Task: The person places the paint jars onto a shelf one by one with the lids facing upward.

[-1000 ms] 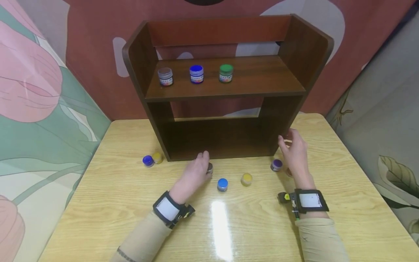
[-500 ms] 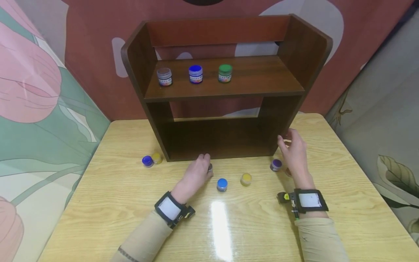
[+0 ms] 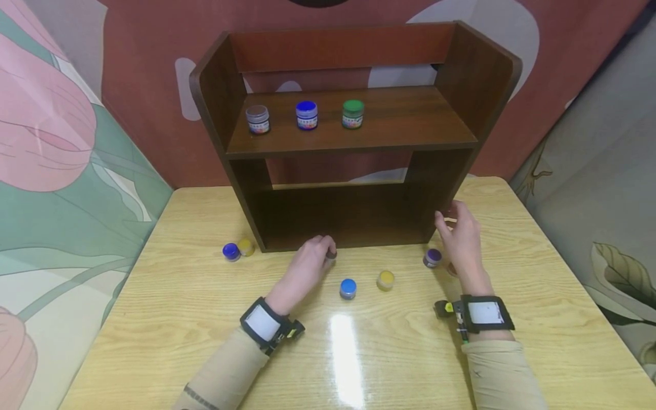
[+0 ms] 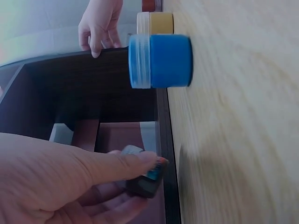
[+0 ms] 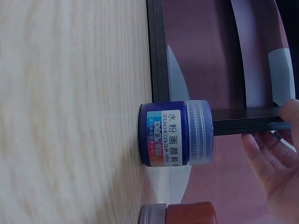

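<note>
In the left wrist view, my left hand pinches a small dark paint jar with its thumb over the label. The jar is tilted, and the fingers hide part of it. From the head view, this hand is just in front of the shelf's lower front edge. My right hand grips the front edge of the right side panel of the dark wooden shelf; in the right wrist view its thumb and fingers lie on either side of the panel. Below that hand stands a purple paint jar.
A blue jar and a yellow jar stand before the shelf. Another blue jar and yellow jar are at its left. Brown, dark blue and green jars stand on the upper board. A reddish-brown jar is near the purple one.
My left hand has lifted slightly and turned, tilting the dark jar, with its fingers now more curled over it. My right hand has stayed at the shelf's side panel.
</note>
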Motion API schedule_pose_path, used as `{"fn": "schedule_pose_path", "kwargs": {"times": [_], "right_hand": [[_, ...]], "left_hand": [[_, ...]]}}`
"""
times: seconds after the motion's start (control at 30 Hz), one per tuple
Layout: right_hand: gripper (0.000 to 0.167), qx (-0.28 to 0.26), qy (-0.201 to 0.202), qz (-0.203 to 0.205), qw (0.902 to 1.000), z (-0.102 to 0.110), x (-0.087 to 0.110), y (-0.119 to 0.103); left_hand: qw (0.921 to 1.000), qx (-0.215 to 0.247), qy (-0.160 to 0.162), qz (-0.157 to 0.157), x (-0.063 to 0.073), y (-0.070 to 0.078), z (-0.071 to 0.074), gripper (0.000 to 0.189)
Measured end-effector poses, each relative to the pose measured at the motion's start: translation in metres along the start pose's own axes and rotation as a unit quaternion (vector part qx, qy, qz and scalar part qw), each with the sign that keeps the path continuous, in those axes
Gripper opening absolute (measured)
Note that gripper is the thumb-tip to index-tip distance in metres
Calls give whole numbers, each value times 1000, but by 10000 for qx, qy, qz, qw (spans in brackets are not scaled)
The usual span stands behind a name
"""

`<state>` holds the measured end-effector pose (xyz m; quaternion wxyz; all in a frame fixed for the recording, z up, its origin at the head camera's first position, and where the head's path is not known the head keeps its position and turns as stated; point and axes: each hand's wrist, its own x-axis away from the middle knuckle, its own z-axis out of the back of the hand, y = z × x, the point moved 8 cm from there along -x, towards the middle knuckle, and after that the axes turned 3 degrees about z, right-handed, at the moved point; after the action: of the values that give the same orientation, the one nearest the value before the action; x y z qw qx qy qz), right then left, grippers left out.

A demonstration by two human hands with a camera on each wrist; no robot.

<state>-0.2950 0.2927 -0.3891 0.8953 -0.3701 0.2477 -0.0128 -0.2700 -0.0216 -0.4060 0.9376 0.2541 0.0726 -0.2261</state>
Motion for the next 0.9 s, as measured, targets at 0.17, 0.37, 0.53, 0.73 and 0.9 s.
{"fn": "schedule_pose_path", "kwargs": {"times": [0.17,0.37,0.53,0.73,0.9], "right_hand": [[37,0,-22,-23,10000,1,0,-2],[38,-21,-20,-57,10000,2,-1,-1],[39,-21,-85,-129,9999,0,0,0],[38,-95,-73,-93,9999,1,0,0],[38,-93,-101,-84,9999,0,0,0]], "left_hand": [[9996,114,234,-97,-3,0,8,14],[9984,196,492,-218,-5,2,16,13],[9984,212,495,-149,-7,1,20,20],[9974,397,589,-112,-8,1,25,26],[9934,583,954,-260,-7,1,34,27]]}}
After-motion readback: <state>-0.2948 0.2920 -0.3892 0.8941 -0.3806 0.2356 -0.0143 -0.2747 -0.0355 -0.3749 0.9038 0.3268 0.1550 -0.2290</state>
